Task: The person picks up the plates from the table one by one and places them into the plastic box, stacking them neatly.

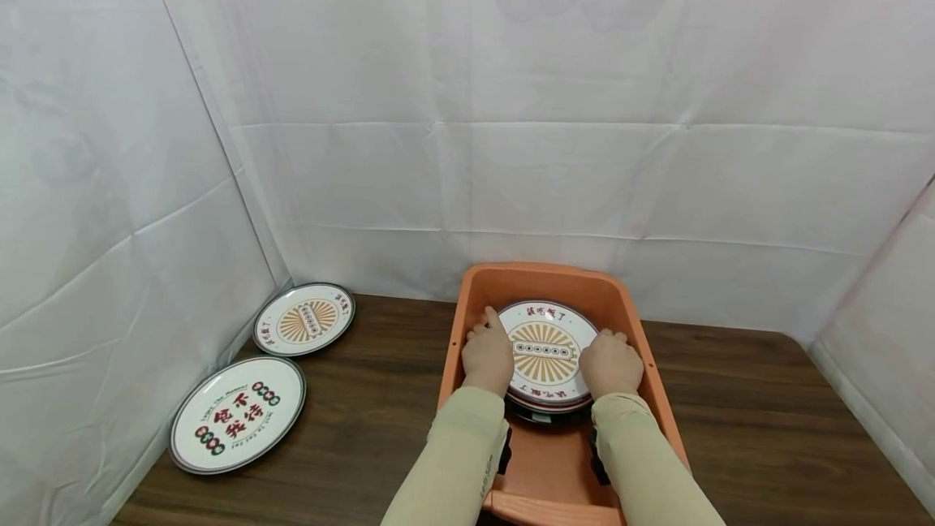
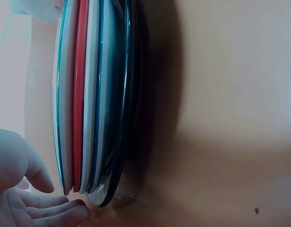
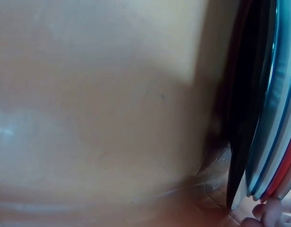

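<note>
A stack of round plates [image 1: 544, 351] lies in the orange plastic bin [image 1: 526, 465]; the top one is white with a yellow sunburst and red characters. At the stack's left side is my left hand [image 1: 488, 355], index finger extended. The left wrist view shows its thumb apart from the rims [image 2: 79, 94] and its loosely bent fingers beside them. Across the stack, my right hand [image 1: 612, 365] curls at the right edge. Its fingertips [image 3: 270, 213] meet the rims near a red plate [image 3: 283, 170] in the right wrist view; its thumb is hidden there.
On the dark wooden table [image 1: 351, 428], left of the bin, lie a sunburst plate [image 1: 307, 319] and nearer a white plate with red characters [image 1: 239, 415]. White cloth walls [image 1: 453, 104] stand behind and at both sides. The bin's walls closely flank both hands.
</note>
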`<state>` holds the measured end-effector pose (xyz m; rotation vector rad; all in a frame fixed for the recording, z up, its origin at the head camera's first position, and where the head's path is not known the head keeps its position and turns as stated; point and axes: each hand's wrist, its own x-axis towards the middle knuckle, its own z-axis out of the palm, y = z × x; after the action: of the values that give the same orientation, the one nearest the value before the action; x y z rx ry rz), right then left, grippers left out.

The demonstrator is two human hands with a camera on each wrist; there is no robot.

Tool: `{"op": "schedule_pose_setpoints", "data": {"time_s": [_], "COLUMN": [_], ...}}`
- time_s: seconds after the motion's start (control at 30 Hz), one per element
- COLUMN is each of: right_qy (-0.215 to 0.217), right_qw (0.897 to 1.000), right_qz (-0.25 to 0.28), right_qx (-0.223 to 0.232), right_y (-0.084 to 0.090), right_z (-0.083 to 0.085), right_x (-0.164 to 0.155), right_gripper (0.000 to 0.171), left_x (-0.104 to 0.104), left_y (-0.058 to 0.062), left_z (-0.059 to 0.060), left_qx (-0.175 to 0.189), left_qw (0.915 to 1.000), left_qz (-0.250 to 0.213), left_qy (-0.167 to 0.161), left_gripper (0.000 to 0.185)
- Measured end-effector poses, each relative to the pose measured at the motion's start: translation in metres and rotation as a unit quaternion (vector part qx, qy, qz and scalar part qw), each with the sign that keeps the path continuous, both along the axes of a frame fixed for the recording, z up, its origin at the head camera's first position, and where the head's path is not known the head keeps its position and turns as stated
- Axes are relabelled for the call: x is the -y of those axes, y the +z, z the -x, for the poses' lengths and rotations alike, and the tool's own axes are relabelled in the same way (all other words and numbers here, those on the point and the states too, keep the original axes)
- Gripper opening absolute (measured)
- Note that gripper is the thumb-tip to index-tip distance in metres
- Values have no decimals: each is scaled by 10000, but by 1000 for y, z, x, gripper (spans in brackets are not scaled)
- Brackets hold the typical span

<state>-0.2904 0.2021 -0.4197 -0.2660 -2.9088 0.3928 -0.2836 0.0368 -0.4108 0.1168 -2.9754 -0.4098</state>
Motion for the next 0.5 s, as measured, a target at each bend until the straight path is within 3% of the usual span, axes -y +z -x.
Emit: {"op": "schedule_pose_setpoints", "data": {"time_s": [0.3, 0.43, 0.5], "right_qy": [190, 234, 253], "right_qw": [9998, 9994, 9981], "right_qz": [-4, 160, 324], "right_qx": [104, -188, -458], "right_y": [6, 26, 46], "right_z": [3, -1, -10], "right_x": [2, 2, -2], "right_gripper": [25, 39, 47], "left_x": [1, 2, 6], "left_y": [4, 12, 25], "left_z": [4, 5, 1], "left_qx": [76, -467, -949], "left_qw": [9998, 9964, 9854], "left_qz": [-149, -684, -1382], "left_qy": [-91, -186, -308], "left_gripper": [63, 65, 62]}}
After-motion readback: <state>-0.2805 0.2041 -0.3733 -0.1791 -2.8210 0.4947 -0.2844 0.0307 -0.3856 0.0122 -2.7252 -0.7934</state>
